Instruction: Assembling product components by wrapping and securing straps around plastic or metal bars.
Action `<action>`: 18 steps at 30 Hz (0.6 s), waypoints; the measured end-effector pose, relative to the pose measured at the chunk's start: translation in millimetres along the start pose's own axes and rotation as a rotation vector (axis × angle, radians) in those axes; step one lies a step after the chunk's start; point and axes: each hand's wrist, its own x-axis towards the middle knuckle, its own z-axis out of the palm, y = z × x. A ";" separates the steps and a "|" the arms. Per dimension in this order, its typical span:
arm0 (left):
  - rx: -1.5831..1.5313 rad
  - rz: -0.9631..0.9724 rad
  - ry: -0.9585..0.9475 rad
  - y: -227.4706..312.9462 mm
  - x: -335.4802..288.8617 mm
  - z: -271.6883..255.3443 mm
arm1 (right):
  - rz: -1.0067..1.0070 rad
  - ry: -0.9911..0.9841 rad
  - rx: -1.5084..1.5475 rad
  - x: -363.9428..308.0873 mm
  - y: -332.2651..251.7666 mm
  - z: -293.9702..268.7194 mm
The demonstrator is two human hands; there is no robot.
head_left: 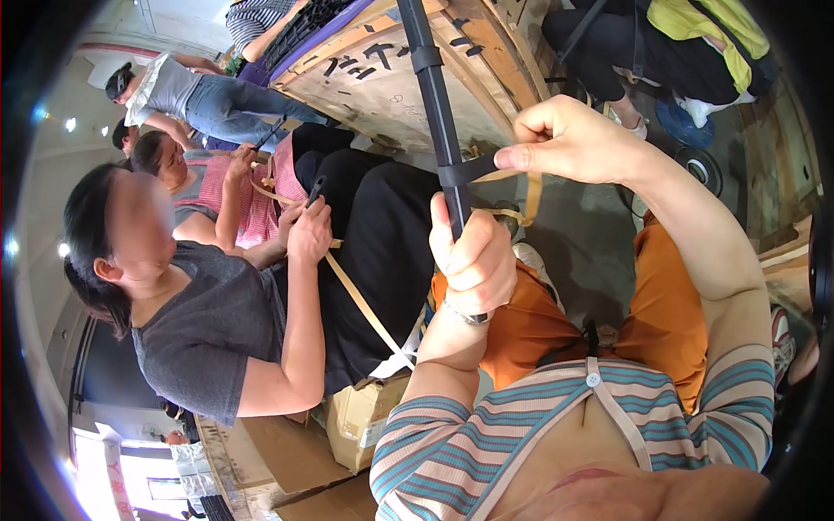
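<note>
Above left hand (476,262): black strip (476,168), best pulled taut
Left grip: curled round black pole (438,113)
Right hand (572,143): pinching strip's end

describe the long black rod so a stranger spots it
Find the wooden crate, top centre. The long black rod runs down in front of it into the left hand. A dark strip stretched sideways to the right hand sets it apart from the neighbour's dark piece.

Pole (440,117) centre, in left grip (476,260); strip (474,168) runs right from pole to right grip (565,143). Crate (387,97) far, behind pole. Co-worker (217,326) left, box (358,425) near left, another person (599,43) far right.
</note>
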 end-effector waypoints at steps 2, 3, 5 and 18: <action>0.050 0.018 0.033 0.3 -1.3 -1.4 | -0.167 0.083 0.038 1.5 6.2 5.9; 0.049 0.018 0.033 0.7 -2.6 -2.2 | -0.166 0.084 0.037 0.1 3.3 6.4; 0.103 0.014 0.081 2.2 -4.9 -4.3 | -0.215 0.021 0.089 -2.3 -6.6 8.3; 0.456 0.213 0.585 -1.6 -12.4 -1.3 | -0.211 -0.081 0.090 -4.9 -10.9 13.8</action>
